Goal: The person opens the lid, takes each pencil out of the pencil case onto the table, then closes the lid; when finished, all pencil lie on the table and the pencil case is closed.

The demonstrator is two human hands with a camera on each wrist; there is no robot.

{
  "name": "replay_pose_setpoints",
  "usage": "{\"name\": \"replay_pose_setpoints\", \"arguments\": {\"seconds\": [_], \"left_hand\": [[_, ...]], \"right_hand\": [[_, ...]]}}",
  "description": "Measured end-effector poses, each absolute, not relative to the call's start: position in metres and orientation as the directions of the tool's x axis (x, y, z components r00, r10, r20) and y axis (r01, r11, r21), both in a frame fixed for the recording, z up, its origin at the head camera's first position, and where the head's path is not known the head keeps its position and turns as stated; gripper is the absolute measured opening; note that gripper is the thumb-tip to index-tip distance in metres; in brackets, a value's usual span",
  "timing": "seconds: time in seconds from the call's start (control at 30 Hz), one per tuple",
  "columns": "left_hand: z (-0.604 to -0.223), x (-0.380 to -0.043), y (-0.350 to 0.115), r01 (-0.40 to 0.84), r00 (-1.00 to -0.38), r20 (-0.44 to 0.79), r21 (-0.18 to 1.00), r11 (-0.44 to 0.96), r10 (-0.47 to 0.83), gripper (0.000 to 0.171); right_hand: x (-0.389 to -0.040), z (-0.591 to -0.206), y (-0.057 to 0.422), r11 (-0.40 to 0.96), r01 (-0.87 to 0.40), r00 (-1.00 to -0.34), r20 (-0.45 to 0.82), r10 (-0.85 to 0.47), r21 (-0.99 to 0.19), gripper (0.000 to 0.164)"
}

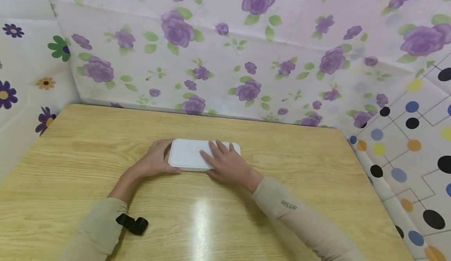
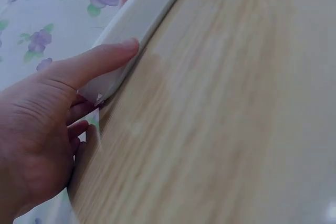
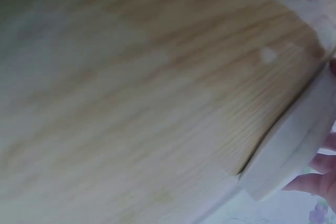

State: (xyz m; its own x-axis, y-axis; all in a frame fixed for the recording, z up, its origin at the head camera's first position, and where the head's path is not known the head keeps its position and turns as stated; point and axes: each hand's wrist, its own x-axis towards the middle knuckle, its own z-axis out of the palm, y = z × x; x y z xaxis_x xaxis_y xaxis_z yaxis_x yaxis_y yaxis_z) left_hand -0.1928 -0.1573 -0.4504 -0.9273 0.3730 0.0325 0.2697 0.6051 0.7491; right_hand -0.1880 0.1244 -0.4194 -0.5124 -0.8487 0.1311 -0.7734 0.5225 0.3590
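Your left hand [image 1: 154, 160] grips the white box [image 1: 188, 154] at left; your right hand [image 1: 228, 165] rests rightward on top, fingers spread.

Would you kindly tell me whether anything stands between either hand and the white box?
Nothing visible does: the left hand grips the white box at one end; the right hand rests on top.

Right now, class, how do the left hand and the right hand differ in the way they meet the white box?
The left hand is at the left end of the white box, while the right hand is over its right part. The left hand has its thumb along the near side, whereas the right hand spreads its fingers across the top. Both hands touch the box.
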Motion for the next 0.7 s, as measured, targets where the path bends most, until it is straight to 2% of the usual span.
{"name": "replay_pose_setpoints", "arguments": {"seconds": [0.33, 0.5, 0.7], "left_hand": [[-0.453, -0.191, -0.157, 0.263, -0.937, 0.044, 0.741, 0.618, 0.347, 0.106], [-0.456, -0.191, -0.157, 0.287, -0.933, 0.061, 0.718, 0.634, 0.354, 0.105], [-0.454, -0.191, -0.157, 0.286, -0.933, 0.061, 0.722, 0.630, 0.354, 0.104]], "right_hand": [[-0.190, -0.428, 0.119, 0.434, -0.691, -0.426, 0.159, -0.891, 0.578, 0.053], [-0.190, -0.429, 0.118, 0.373, -0.660, -0.392, 0.125, -0.911, 0.652, 0.052], [-0.189, -0.429, 0.113, 0.301, -0.628, -0.388, 0.047, -0.921, 0.718, 0.046]]}}
